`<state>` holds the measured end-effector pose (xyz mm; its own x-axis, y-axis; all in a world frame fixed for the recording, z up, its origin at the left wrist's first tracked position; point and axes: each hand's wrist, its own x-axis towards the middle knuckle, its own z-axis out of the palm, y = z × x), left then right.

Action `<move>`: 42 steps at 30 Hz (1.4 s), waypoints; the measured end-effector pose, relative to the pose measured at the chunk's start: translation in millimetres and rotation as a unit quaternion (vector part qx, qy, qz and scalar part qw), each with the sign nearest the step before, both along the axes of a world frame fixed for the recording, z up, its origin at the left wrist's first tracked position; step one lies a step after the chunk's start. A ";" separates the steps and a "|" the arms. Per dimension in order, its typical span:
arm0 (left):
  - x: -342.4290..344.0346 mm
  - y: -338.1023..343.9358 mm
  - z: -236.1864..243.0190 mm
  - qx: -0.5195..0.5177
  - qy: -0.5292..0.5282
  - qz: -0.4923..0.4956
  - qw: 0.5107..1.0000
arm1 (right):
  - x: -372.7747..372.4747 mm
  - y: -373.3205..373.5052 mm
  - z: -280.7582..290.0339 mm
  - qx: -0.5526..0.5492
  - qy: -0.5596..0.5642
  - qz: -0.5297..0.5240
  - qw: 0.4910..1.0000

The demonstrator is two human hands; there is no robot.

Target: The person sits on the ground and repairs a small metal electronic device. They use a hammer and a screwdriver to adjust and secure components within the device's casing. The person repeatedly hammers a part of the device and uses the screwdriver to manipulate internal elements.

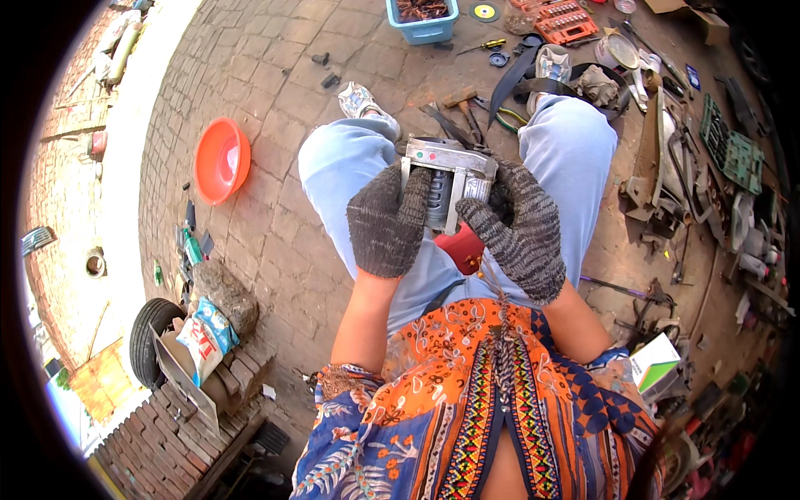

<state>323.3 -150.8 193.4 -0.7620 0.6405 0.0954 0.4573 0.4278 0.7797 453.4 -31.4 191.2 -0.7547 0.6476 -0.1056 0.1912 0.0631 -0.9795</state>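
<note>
Both my hands wear grey knitted gloves and meet in front of my lap, between my knees. They hold a boxy grey metal part (450, 157) with a flat bracket and a slotted middle; its exact kind I cannot make out. My left hand (386, 218) grips its left side, thumb laid along the slotted middle. Around the right side closes my right hand (527, 232), thumb near the lower corner. Just below the part shows a red piece (460, 248) between my thighs. Beyond the part, a hammer (461, 98) and green-handled pliers (507, 121) lie on the ground.
An orange-red basin (222, 160) stands on the brick paving at left. Ahead are a blue tub (423, 29), a yellow screwdriver (483, 46) and an orange socket case (567, 22). Black straps (517, 77) curl by my right foot. Metal scrap and a green tool case (733, 146) crowd the right.
</note>
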 end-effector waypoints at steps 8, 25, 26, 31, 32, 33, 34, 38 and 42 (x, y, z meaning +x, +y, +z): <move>1.9 3.3 4.7 -0.033 -0.013 -0.025 0.999 | 0.5 1.3 -2.8 -0.044 0.048 -0.037 0.997; -4.0 1.0 4.2 -0.019 -0.040 -0.065 0.997 | -0.2 8.7 9.3 -0.015 -0.003 0.005 1.000; -4.5 1.5 3.8 -0.021 -0.028 -0.075 0.997 | -0.4 8.6 11.0 -0.026 -0.004 0.003 1.000; -5.7 0.5 2.8 -0.014 0.016 -0.106 0.994 | -0.7 9.0 10.5 -0.009 -0.007 0.004 1.000; -5.7 1.0 4.0 -0.017 0.011 -0.102 0.995 | -0.8 9.2 9.4 0.002 -0.008 0.004 1.000; -5.6 1.4 5.0 -0.021 0.006 -0.098 0.995 | -1.1 9.5 8.5 0.013 -0.009 0.005 1.000; -5.1 1.6 5.1 -0.023 -0.015 -0.086 0.996 | -1.1 9.5 7.6 0.024 -0.010 0.006 1.000; -5.4 0.1 4.7 -0.036 -0.019 -0.090 0.995 | -1.3 8.7 7.2 0.005 -0.024 0.003 1.000; -4.7 -1.4 -4.9 -0.009 0.030 -0.109 0.994 | -1.1 9.7 4.4 -0.001 -0.018 -0.006 1.000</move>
<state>318.6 -152.2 188.5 -0.5986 0.7915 0.1232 0.5856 0.3274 0.7415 452.3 -21.7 195.6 -0.7431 0.6559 -0.1325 0.2261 0.0597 -0.9723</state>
